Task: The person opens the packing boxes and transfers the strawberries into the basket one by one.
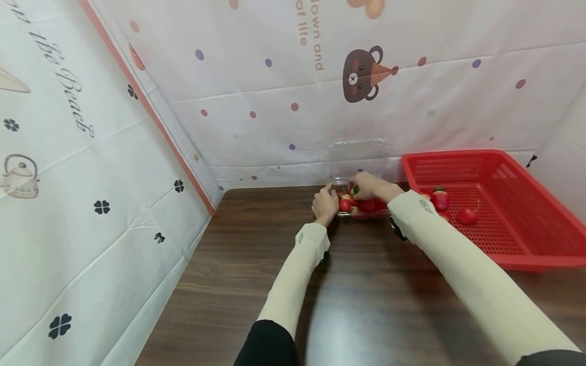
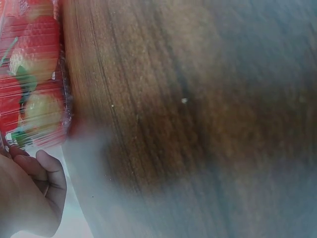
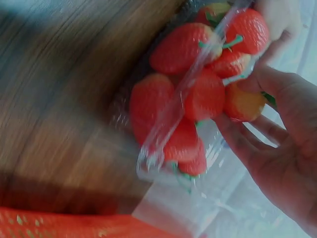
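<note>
A clear plastic box point(image 3: 149, 157) with red toy strawberries point(image 3: 179, 48) in it stands at the table's far edge, its see-through lid point(image 1: 359, 152) raised against the back wall. My left hand point(image 1: 325, 206) holds the box's left side; in the left wrist view its fingers are curled beside the wall. Over the box, my right hand point(image 1: 368, 186) reaches in from the right. Its thumb and fingers pinch a strawberry with a yellow-orange end point(image 3: 242, 105), as the right wrist view shows. The fingertips are partly hidden in the head view.
A red perforated basket point(image 1: 545, 262) stands to the right of the box. Several more red fruits point(image 1: 467, 216) lie inside its left part. The brown wood-grain table point(image 1: 220, 284) meets printed white cloth walls point(image 1: 274, 132) at the back and left.
</note>
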The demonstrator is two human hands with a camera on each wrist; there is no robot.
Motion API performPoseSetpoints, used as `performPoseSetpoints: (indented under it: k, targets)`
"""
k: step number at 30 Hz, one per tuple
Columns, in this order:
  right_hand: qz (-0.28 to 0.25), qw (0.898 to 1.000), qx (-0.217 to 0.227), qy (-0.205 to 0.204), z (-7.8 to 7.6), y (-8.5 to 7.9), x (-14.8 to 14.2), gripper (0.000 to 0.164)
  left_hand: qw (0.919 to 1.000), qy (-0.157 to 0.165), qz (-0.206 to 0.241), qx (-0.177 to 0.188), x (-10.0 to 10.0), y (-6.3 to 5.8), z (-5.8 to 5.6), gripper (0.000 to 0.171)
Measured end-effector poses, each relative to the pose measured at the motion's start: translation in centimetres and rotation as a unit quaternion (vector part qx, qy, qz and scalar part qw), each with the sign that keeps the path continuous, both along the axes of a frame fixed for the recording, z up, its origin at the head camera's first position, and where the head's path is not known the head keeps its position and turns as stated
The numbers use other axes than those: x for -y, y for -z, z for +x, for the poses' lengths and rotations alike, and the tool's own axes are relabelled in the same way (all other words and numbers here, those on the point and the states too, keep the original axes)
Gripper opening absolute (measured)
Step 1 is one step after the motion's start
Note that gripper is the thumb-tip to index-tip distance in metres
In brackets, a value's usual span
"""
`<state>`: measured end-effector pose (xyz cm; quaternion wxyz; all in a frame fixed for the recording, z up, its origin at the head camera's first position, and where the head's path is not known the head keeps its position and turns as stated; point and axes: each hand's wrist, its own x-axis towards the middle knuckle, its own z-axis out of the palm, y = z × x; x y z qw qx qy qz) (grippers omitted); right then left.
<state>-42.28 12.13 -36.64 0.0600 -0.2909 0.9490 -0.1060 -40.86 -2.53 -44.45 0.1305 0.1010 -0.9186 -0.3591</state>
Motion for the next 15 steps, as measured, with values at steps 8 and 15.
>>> performPoseSetpoints:
  k: [8, 15]
  targets:
    - [-0.012, 1.000, 0.008, 0.002, 0.5, -3.3, -2.1, 0.023, 0.9999, 0.000, 0.000, 0.012, 0.4, 0.1, -0.1, 0.036]
    - [-0.029, 0.999, -0.027, 0.031, 0.9, -6.9, -5.5, 0.024, 0.9999, 0.006, -0.004, 0.009, 0.6, 0.0, -0.3, 0.036]
